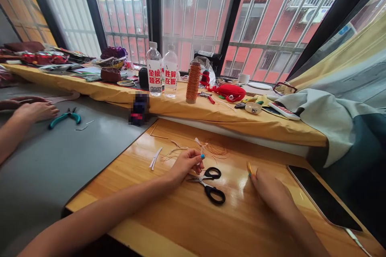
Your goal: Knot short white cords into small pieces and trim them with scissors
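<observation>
My left hand (187, 162) is closed, its thumb and fingers pinching a small white strip piece (201, 144) that spreads at the top like a little bow. My right hand (268, 186) is held low over the wooden table, fingers closed on a slim golden-yellow stick-like piece (249, 167) whose exact kind I cannot make out. Black-handled scissors (208, 184) lie partly spread between my hands, their tips beside my left fingers. Behind the left hand are a loose coil of copper-coloured wire (218, 150) and some wire ends (173, 150). Two short white strips (155, 159) rest left of it.
A phone (324, 196) with a cable lies at the right. On the grey mat, another person's hands (36, 110) are near teal pliers (64, 118). The cloth-covered ledge holds water bottles (155, 70), a thread spool (193, 83) and a red plush toy (229, 92).
</observation>
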A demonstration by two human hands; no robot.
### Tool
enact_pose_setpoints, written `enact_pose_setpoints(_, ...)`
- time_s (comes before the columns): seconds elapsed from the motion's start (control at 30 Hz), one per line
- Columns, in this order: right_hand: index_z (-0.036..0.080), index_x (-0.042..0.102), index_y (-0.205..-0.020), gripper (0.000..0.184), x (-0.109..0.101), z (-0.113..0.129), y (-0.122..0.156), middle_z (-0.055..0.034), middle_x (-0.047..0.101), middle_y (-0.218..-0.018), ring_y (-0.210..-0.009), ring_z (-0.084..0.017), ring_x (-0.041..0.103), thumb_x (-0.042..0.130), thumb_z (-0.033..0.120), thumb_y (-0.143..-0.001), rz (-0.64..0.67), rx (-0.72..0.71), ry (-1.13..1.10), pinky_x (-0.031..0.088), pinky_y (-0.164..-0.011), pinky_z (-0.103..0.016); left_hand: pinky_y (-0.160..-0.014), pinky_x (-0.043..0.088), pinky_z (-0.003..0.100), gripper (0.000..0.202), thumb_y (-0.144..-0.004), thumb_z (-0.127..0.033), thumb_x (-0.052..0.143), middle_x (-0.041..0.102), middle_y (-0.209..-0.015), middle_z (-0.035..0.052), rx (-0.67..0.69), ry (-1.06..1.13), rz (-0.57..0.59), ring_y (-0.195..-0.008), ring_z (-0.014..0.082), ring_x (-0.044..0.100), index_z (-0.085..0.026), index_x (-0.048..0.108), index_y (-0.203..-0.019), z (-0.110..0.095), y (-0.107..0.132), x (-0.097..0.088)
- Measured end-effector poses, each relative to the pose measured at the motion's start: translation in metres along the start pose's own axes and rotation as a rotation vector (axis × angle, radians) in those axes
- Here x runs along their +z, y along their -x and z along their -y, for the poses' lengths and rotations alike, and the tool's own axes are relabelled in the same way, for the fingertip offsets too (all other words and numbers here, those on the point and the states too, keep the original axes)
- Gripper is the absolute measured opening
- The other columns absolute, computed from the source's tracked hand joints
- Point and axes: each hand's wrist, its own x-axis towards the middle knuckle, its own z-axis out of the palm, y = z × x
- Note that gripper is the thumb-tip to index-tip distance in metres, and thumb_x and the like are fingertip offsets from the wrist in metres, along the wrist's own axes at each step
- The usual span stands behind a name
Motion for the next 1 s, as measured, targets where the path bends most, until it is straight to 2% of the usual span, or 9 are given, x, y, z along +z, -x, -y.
enact_pose_setpoints(0.07,0.018,0.049,-0.067,0.025,0.002,0.001,-0.003,-0.0089,0.061,-0.069,-0.066,-0.023,0.058,0.032,0.031,-0.080,-0.053,-0.044,-0.119,0.036,-0.053,-0.029,-0.048,0.041,0.020,0.033,-0.060,-0.041,0.063,0.057,-0.054,-0.0010,0.038,-0.015,-0.006,-0.046,0.0081,0.052,-0.014,0.045,-0.066,0.000,0.001,0.000)
enact_pose_setpoints(0.13,0.020,0.045,-0.066,0.022,0.005,0.009,-0.004,-0.0051,0.060,-0.066,-0.062,-0.019,0.057,0.034,0.035,-0.078,-0.105,-0.137,-0.362,0.038,-0.054,-0.028,-0.053,0.042,0.021,0.032,-0.061,-0.041,0.062,0.060,-0.057,0.0006,0.066,-0.030,-0.024,-0.052,0.0098,0.055,-0.014,0.045,-0.065,0.000,0.001,0.000)
enact_pose_setpoints(0.23,0.019,0.042,-0.081,0.016,0.006,0.024,0.002,-0.0010,0.057,-0.064,-0.056,-0.014,0.056,0.036,0.034,-0.079,-0.062,-0.370,-0.795,0.043,-0.053,-0.025,-0.056,0.043,0.021,0.030,-0.063,-0.039,0.061,0.061,-0.057,0.0015,0.084,-0.050,-0.053,-0.054,0.0100,0.056,-0.014,0.045,-0.063,0.002,0.001,-0.001)
enact_pose_setpoints(0.3,0.018,0.037,-0.101,0.024,0.005,0.033,0.009,0.0010,0.056,-0.063,-0.053,-0.012,0.056,0.036,0.030,-0.081,-0.059,-0.549,-0.900,0.044,-0.052,-0.024,-0.056,0.042,0.021,0.028,-0.065,-0.039,0.060,0.061,-0.057,0.0013,0.098,-0.057,-0.056,-0.054,0.0095,0.055,-0.014,0.046,-0.064,0.004,0.000,-0.001)
enact_pose_setpoints(0.37,0.018,0.031,-0.116,0.034,0.005,0.038,0.015,0.0000,0.057,-0.067,-0.057,-0.012,0.057,0.034,0.023,-0.083,-0.152,-0.722,-0.790,0.046,-0.055,-0.023,-0.056,0.042,0.021,0.028,-0.066,-0.039,0.059,0.061,-0.056,0.0011,0.114,-0.065,-0.052,-0.053,0.0092,0.055,-0.014,0.046,-0.063,0.005,-0.001,-0.003)
enact_pose_setpoints(0.47,0.021,0.043,-0.114,0.036,0.010,0.041,0.019,-0.0049,0.060,-0.081,-0.071,-0.014,0.057,0.036,0.012,-0.080,-0.363,-0.916,-0.445,0.046,-0.063,-0.025,-0.056,0.042,0.021,0.028,-0.066,-0.039,0.058,0.060,-0.056,0.0008,0.131,-0.099,-0.038,-0.053,0.0094,0.054,-0.014,0.047,-0.060,0.006,-0.001,-0.003)
enact_pose_setpoints(0.6,0.017,0.051,-0.108,0.034,0.021,0.041,0.018,-0.0067,0.057,-0.080,-0.070,-0.015,0.054,0.042,0.009,-0.076,-0.551,-0.938,-0.196,0.044,-0.061,-0.025,-0.057,0.043,0.022,0.027,-0.065,-0.038,0.059,0.058,-0.053,0.0000,0.120,-0.142,-0.015,-0.054,0.0109,0.055,-0.013,0.049,-0.056,0.005,0.001,-0.003)
enact_pose_setpoints(0.77,0.018,0.051,-0.110,0.034,0.024,0.044,0.021,-0.0052,0.055,-0.077,-0.067,-0.014,0.052,0.044,0.011,-0.078,-0.573,-0.913,-0.129,0.041,-0.059,-0.024,-0.056,0.042,0.022,0.023,-0.066,-0.034,0.057,0.058,-0.056,-0.0002,0.087,-0.198,-0.024,-0.056,0.0114,0.055,-0.013,0.052,-0.059,0.003,0.004,-0.001)
enact_pose_setpoints(1.0,0.015,0.054,-0.105,0.027,0.018,0.047,0.024,-0.0054,0.057,-0.075,-0.068,-0.014,0.052,0.038,0.013,-0.083,-0.589,-0.979,-0.103,0.041,-0.062,-0.025,-0.056,0.041,0.021,0.021,-0.069,-0.031,0.054,0.058,-0.057,0.0001,0.136,-0.281,-0.006,-0.054,0.0096,0.052,-0.013,0.053,-0.059,0.001,0.007,0.000)
